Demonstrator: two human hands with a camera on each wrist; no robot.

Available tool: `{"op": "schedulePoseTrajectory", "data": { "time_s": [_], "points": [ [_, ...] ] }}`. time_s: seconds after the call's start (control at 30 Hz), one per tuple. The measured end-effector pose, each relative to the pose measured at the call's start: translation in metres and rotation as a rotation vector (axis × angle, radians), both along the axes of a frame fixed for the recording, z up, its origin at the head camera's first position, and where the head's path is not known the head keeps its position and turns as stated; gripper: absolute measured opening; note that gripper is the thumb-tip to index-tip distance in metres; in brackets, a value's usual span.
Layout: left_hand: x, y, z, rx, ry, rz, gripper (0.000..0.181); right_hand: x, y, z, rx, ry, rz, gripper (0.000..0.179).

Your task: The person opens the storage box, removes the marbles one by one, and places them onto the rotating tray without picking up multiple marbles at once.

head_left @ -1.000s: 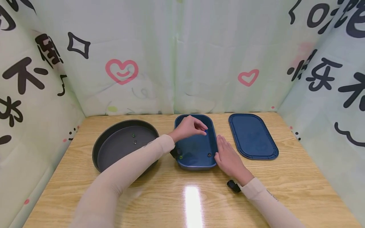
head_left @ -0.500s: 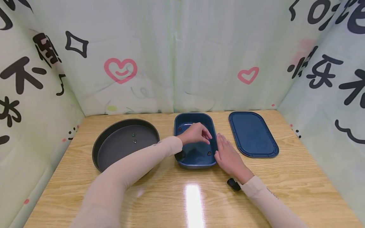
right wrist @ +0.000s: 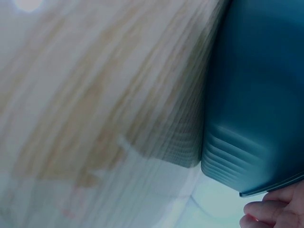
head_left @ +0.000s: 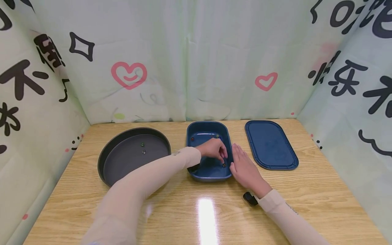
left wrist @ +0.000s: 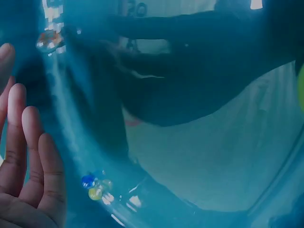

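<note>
Head view: we find one small orange-brown glass marble [head_left: 224, 165] inside the deep blue rounded-rectangular container [head_left: 211, 172], just beside the fingertips of the left hand [head_left: 213, 148], on the person's side of them. The marble, being round, has no long axis; the container's runs away from the person. The left hand is nearer; the right hand [head_left: 245, 168] lies outside, straight-fingered, along the container's right wall. The pale wood worktop [head_left: 171, 211] also carries a dark round pan [head_left: 122, 154] and a flat blue lid [head_left: 271, 144]; a printed curtain [head_left: 165, 68] stands behind.

Left wrist view: the left grip is loose, nothing seen held; the marble sits apart from the visible fingers.

Right wrist view: we see fingers beside the container's rim, grasping nothing.
</note>
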State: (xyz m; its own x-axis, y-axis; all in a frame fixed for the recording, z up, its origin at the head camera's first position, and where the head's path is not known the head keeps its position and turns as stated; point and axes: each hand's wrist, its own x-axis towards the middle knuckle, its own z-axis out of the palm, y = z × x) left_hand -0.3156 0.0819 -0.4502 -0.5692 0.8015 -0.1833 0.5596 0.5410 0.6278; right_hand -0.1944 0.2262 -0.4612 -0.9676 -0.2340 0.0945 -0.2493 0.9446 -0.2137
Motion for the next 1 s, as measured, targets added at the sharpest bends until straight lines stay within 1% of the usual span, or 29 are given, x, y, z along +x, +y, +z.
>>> {"op": "schedulePoseTrajectory", "data": {
  "time_s": [0.1, 0.2, 0.33, 0.53, 0.63, 0.8, 1.0],
  "points": [
    [0.000, 0.003, -0.006, -0.029, -0.008, -0.003, 0.015, 0.000, 0.000, 0.000, 0.000, 0.005, 0.002, 0.062],
    [0.001, 0.006, -0.009, -0.039, 0.011, -0.015, 0.015, 0.001, 0.000, 0.001, -0.002, 0.015, 0.003, 0.062],
    [0.003, 0.008, -0.011, -0.052, 0.053, -0.037, 0.014, 0.001, 0.000, 0.001, -0.003, 0.018, 0.004, 0.062],
    [0.006, 0.008, -0.012, -0.086, 0.041, -0.040, 0.012, 0.001, 0.000, 0.001, -0.013, 0.018, 0.007, 0.062],
    [0.006, 0.007, -0.013, -0.089, 0.051, -0.042, 0.012, 0.001, 0.000, 0.001, -0.009, 0.017, 0.005, 0.062],
    [0.005, 0.002, -0.013, -0.080, 0.037, -0.012, 0.011, 0.000, 0.000, 0.000, -0.004, 0.018, 0.003, 0.062],
    [0.004, -0.002, -0.008, -0.094, 0.009, 0.035, 0.008, 0.001, 0.000, -0.001, -0.006, 0.015, 0.003, 0.061]
  ]
}}
